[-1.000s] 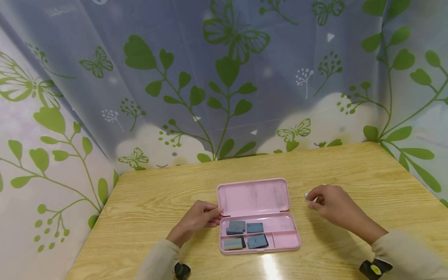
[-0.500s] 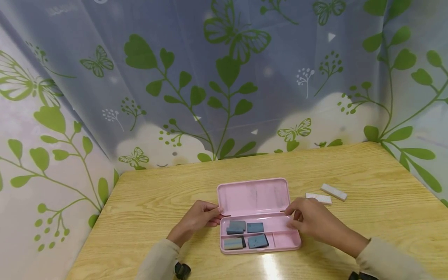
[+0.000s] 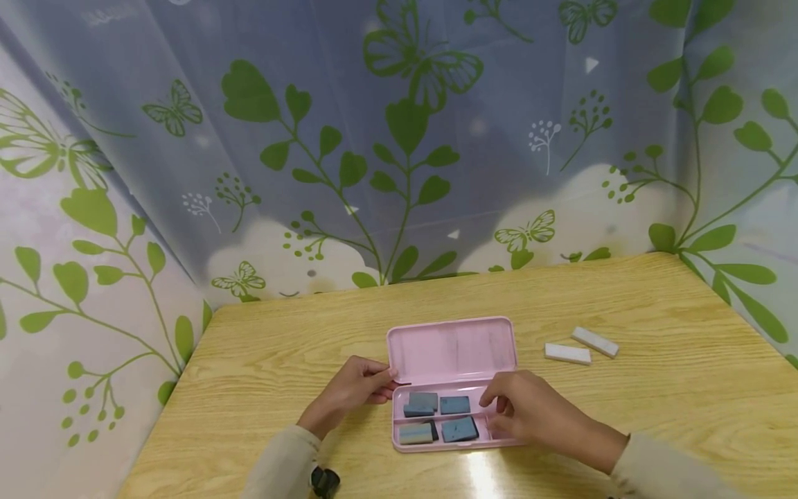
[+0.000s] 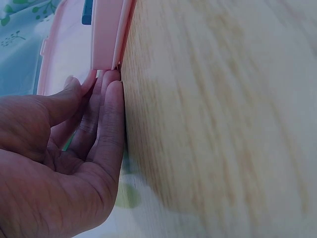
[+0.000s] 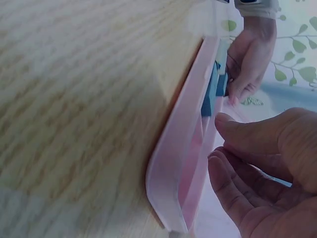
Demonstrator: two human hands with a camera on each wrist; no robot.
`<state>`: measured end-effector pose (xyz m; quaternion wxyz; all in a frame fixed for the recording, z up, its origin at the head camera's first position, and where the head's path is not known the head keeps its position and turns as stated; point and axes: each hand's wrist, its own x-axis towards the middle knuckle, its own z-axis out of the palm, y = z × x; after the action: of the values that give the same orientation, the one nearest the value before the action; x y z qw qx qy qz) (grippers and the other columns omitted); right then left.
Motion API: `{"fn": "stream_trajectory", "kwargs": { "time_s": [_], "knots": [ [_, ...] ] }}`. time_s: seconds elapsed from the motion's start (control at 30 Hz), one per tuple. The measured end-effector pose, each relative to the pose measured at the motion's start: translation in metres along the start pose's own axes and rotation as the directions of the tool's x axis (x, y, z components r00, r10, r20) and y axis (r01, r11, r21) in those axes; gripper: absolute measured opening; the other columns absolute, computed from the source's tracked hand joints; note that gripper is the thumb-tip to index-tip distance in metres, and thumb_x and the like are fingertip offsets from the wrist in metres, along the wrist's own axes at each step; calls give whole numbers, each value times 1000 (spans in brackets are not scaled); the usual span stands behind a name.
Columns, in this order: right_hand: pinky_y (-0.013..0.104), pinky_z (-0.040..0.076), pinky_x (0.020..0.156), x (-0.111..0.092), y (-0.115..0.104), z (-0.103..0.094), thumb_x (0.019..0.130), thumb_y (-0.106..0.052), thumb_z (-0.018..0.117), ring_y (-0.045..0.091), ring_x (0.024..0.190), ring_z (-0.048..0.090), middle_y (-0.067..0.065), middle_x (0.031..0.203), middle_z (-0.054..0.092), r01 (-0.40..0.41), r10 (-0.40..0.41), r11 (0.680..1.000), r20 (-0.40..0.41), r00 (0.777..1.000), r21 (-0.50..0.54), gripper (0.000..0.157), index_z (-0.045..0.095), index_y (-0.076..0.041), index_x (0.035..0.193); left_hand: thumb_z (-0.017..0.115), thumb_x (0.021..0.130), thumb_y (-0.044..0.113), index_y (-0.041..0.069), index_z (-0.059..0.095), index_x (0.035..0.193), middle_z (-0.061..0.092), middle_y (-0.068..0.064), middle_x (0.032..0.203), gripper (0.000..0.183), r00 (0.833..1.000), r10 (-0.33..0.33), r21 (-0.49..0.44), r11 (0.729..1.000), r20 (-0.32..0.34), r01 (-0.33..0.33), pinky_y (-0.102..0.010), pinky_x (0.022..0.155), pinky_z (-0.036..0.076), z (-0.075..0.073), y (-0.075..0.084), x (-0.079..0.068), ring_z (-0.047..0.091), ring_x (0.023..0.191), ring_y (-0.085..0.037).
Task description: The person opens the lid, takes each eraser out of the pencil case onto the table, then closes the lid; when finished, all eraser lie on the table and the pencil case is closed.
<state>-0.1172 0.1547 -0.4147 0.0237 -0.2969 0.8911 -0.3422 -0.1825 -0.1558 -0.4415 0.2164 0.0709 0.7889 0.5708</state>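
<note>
A pink pencil case [image 3: 451, 351] lies unfolded on the wooden table, its lid tilted back. Several blue-grey rectangular blocks, like erasers [image 3: 455, 405], lie in its left and middle compartments. At the hinge side, my left hand [image 3: 354, 385] grips the lid's left edge; in the left wrist view the thumb [image 4: 69, 99] lies on the lid's edge and the fingers reach behind it. My right hand [image 3: 530, 412] hovers over the case's right part, hiding some compartments. Its thumb and fingers are apart with nothing between them, just right of the blocks.
Two white bars [image 3: 567, 353] lie on the table [image 3: 299, 333] right of the lid. A printed curtain [image 3: 312, 173] with leaves and butterflies hangs behind and at both sides of the table.
My right hand set down a white bar beside another at the right, then moved left over the case. My left hand and the blocks stayed in place.
</note>
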Motion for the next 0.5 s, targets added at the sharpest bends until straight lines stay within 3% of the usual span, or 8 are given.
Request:
{"fn": "stream_trajectory", "kwargs": {
  "time_s": [0.33, 0.5],
  "knots": [
    [19, 52, 62, 5, -3, 14, 77, 7, 82, -1, 72, 57, -8, 80, 67, 100, -100, 995, 18, 995, 25, 19, 75, -9, 85, 61, 104, 18, -8, 73, 112, 73, -10, 87, 30, 1000, 8, 5, 1000, -2, -8, -32, 72, 61, 0, 0, 0, 67, 73, -13],
    [17, 51, 63, 6, -4, 19, 76, 5, 84, -1, 72, 57, -7, 81, 68, 179, -179, 984, -18, 984, -13, 19, 76, -10, 84, 61, 103, 18, -8, 73, 112, 73, -9, 86, 30, 1000, 1, 12, 1000, -11, -1, -33, 72, 62, 1, -1, 1, 67, 72, -13]
  ]
}}
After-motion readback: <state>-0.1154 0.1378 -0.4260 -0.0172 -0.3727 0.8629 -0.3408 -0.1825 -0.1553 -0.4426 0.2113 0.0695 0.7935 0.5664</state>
